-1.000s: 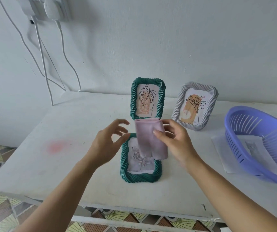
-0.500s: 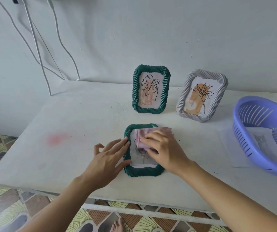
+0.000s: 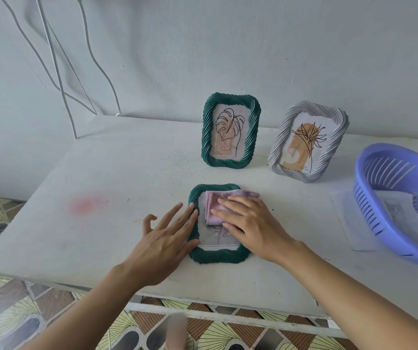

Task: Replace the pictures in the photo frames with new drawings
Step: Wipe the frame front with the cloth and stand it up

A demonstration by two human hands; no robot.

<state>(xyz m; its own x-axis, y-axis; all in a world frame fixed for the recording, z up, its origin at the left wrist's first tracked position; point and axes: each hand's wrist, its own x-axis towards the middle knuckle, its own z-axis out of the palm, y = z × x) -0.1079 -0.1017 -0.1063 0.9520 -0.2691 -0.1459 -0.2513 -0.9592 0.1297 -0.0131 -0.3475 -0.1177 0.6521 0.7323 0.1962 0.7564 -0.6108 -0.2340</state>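
A white painted bench (image 3: 102,173) stands against a pale, roughly plastered wall (image 3: 228,46), its top scuffed and marked with a faint pink stain (image 3: 84,205) toward the left. Several white cables (image 3: 54,61) hang down the wall at the back left corner. Below the bench's front edge, the floor (image 3: 13,319) shows tiles patterned in green, brown and cream.

Near the front middle of the bench a green twisted-rim photo frame (image 3: 218,257) lies flat, face up, with a pale drawing visible in it. The right hand (image 3: 250,223) rests palm-down with fingers flat and spread, pressing a folded pink cloth (image 3: 213,208) onto the upper part of the frame's glass. The left hand (image 3: 165,238) lies open beside it, fingers extended along the frame's left rim and touching it, gripping nothing.

Behind, near the wall, two more frames stand upright: a green frame (image 3: 230,130) holding a leaf line drawing, and to its right a grey frame (image 3: 308,141) tilted slightly, holding a plant drawing over an orange shape. At the right edge sits a lilac slatted plastic basket (image 3: 384,205), resting partly on a white sheet of paper (image 3: 349,223), with another sheet inside it.
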